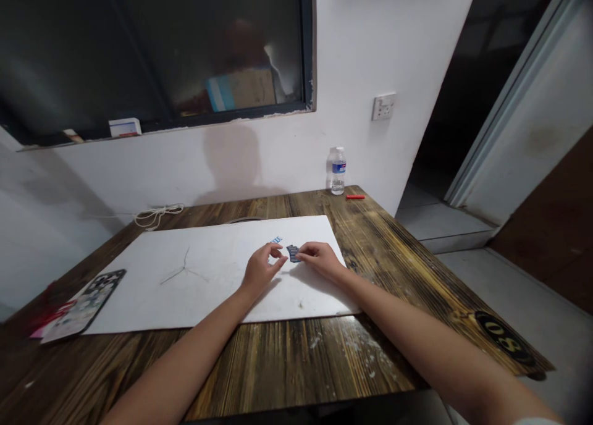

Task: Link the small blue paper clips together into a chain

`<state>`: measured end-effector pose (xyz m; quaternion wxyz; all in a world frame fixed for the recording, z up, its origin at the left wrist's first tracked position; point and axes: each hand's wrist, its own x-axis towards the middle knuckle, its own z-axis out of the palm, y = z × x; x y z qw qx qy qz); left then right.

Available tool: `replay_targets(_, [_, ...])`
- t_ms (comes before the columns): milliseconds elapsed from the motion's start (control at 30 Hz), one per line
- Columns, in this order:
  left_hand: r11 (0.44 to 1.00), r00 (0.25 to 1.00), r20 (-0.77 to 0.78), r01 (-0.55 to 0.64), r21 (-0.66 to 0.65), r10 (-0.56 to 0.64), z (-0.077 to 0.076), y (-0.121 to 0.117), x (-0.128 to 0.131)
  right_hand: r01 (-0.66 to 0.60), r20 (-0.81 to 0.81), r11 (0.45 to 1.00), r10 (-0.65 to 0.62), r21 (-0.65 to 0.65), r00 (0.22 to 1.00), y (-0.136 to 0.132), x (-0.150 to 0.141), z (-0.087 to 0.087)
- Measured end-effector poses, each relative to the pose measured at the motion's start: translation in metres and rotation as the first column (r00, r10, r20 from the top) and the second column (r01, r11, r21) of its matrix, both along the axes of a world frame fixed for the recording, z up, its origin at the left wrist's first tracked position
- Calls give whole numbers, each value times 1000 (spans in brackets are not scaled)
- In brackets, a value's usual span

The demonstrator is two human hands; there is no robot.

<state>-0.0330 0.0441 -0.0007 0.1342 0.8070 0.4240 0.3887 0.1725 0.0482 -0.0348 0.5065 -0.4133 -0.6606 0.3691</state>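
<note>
Right grip (320, 259) pinches dark blue scrap (293, 253), long axis pointing away; left grip (263, 268) half-curled, empty, just beside.

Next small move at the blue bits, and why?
Probably bring the left hand onto the dark blue piece to steady it: the right hand has its fingers at it, and the left fingertips sit close beside it, above the white board.

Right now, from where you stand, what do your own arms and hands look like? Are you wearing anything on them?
My left hand and right hand are bare: no gloves, and no ring or watch shows. My left forearm and right forearm are bare too, without cables or markings. A sliver of white cloth, perhaps a sleeve, shows at the bottom edge.
</note>
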Motion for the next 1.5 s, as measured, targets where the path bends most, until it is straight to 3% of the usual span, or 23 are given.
replay_targets(133, [951,967,28,-255,176,254,0,8,-6,62,-143,995,-73,-81,987,3,0,-1])
replay_targets(267, [906,914,-79,-376,193,397,-8,19,-13,76,-203,992,-96,-103,974,5,0,-1])
replay_targets(400, [949,898,-307,-300,97,316,-17,22,-13,70,-220,992,-93,-107,971,4,0,-2])
replay_targets(500, [961,884,-379,-250,114,275,-19,20,-12,69,-218,992,-91,-109,972,4,0,-1])
replay_targets(1000, [977,843,-506,-98,187,182,-7,15,-9,90,-198,990,-110,-109,974,4,0,-1])
replay_targets(1233, [967,814,-537,-113,229,222,-6,15,-8,90,-194,988,-114,-126,974,5,1,-3])
replay_targets(1500, [963,840,-488,-138,233,238,-7,14,-7,92,-194,989,-113,-113,974,4,0,-1])
